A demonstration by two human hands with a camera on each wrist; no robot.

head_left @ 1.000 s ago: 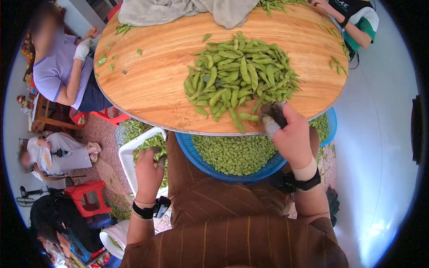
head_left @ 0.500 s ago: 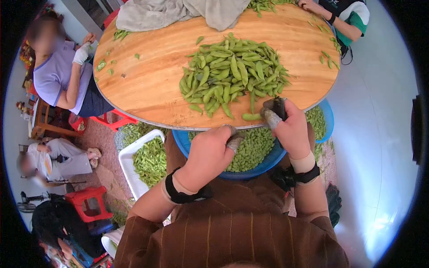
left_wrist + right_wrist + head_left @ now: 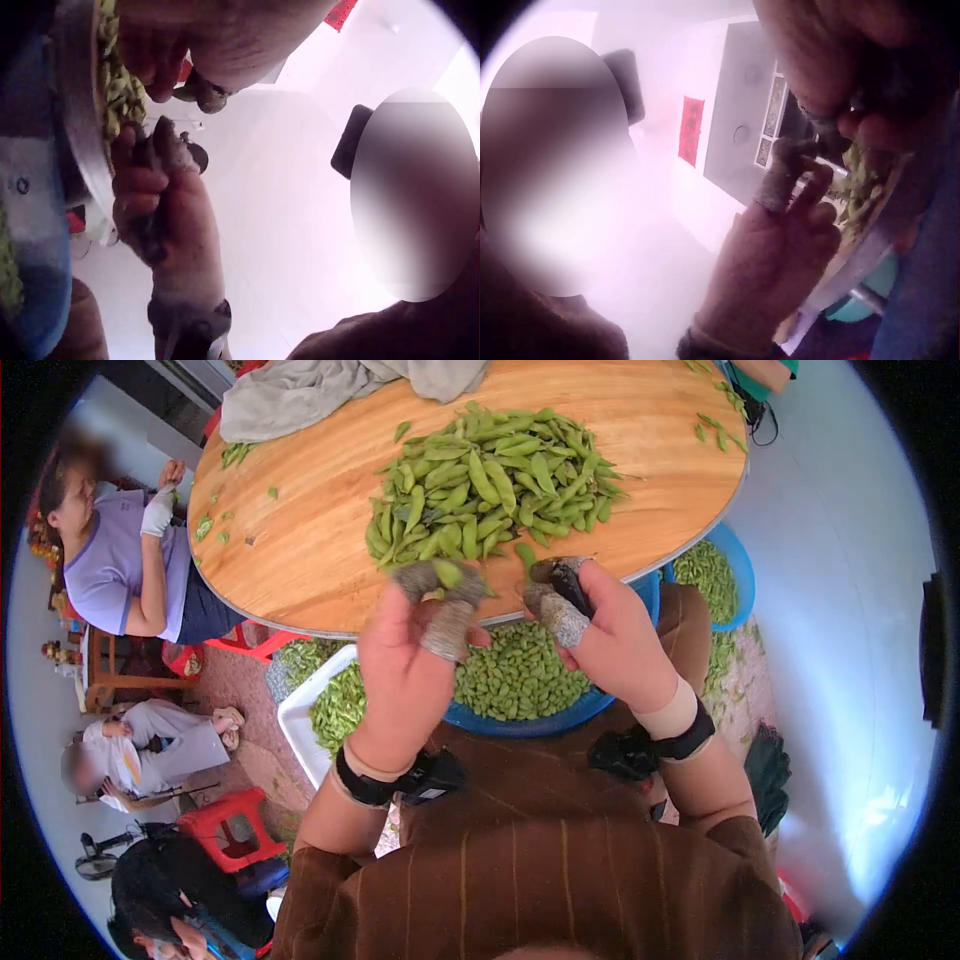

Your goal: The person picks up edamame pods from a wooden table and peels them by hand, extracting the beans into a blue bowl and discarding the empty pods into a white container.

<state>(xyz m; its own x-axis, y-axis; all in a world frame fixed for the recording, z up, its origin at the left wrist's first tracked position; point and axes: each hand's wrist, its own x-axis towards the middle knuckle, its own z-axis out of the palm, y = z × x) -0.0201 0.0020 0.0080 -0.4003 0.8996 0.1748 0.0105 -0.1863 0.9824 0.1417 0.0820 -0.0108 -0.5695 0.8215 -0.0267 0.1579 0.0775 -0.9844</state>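
Note:
Green soybean pods (image 3: 480,475) lie heaped on a round wooden table (image 3: 290,550). At its near edge, my left hand (image 3: 395,665), with grey wrapping on thumb and forefinger, pinches a blurred pod (image 3: 447,573) between them. My right hand (image 3: 620,630) is a short way to the right, its thumb wrapped in grey and a black piece along the forefinger. A single pod (image 3: 526,555) sticks up from its fingertips; whether the black piece is a cover or a tool, I cannot tell. In the left wrist view, the right hand's fingers (image 3: 142,184) are curled.
Below the table edge, a blue basin (image 3: 500,728) of shelled beans (image 3: 520,672) sits between my knees. To its left stands a white tray (image 3: 290,705) of pods, to its right another blue basin (image 3: 745,575). A grey cloth (image 3: 300,400) covers the table's far side; people sit around.
My left hand has swung up from beside the white tray, passed over the basin to the table edge, and now pinches a pod. The right hand has shifted slightly left, with a pod at its fingertips.

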